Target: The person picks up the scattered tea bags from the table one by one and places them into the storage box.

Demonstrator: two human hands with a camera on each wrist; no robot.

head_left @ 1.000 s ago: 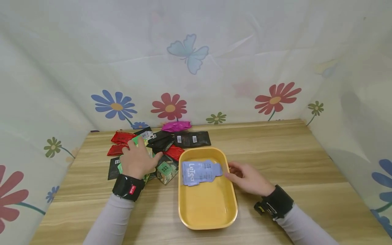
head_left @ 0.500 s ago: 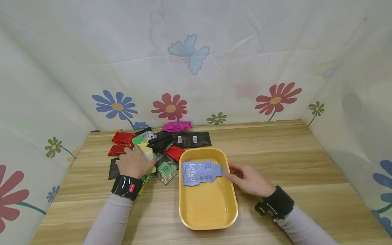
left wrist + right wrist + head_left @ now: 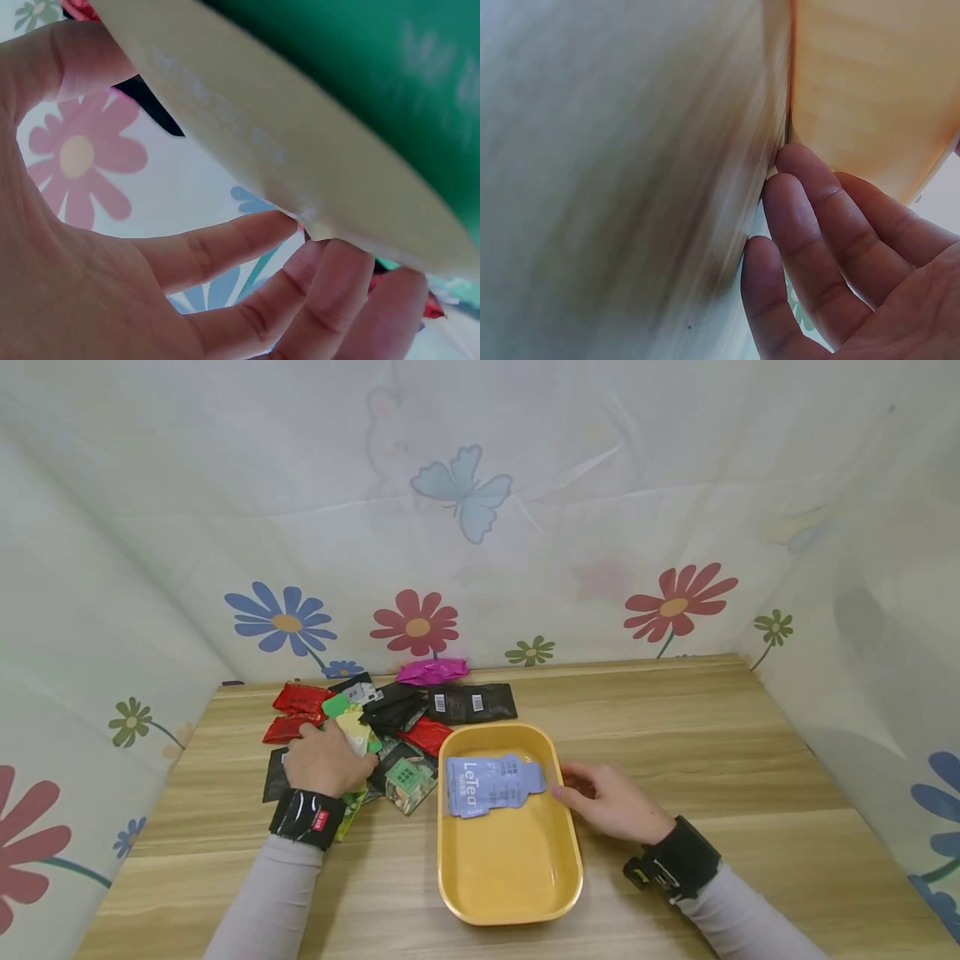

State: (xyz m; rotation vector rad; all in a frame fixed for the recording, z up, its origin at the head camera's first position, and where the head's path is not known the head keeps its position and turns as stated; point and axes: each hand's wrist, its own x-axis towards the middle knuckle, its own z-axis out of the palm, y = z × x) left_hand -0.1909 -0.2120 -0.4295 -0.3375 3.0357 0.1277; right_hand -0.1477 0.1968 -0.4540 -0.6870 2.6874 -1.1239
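Note:
My left hand (image 3: 326,762) is over the heap of sachets at the left, its thumb and curled fingers at the edges of a yellow-and-green sachet (image 3: 352,727). Up close, the left wrist view shows this sachet's pale yellow and green surface (image 3: 300,142) spanning from thumb to fingertips. My right hand (image 3: 611,797) holds the right side of a yellow tray (image 3: 510,877), thumb at the rim. In the right wrist view, the fingertips (image 3: 791,195) lie low against the tray's outer wall. Inside the tray, toward its far end, lie blue LeTea sachets (image 3: 491,783).
Around the left hand lie red sachets (image 3: 300,697), black sachets (image 3: 472,700) and a patterned dark sachet with a green label (image 3: 408,781). A magenta packet (image 3: 432,671) lies at the back edge by the flowered curtain (image 3: 570,527). The wooden table (image 3: 675,718) extends right.
My left hand has drawn slightly back toward me, its fingers gathering at the yellow-and-green sachet, uncovering more of the heap. The right hand and the tray stay in place.

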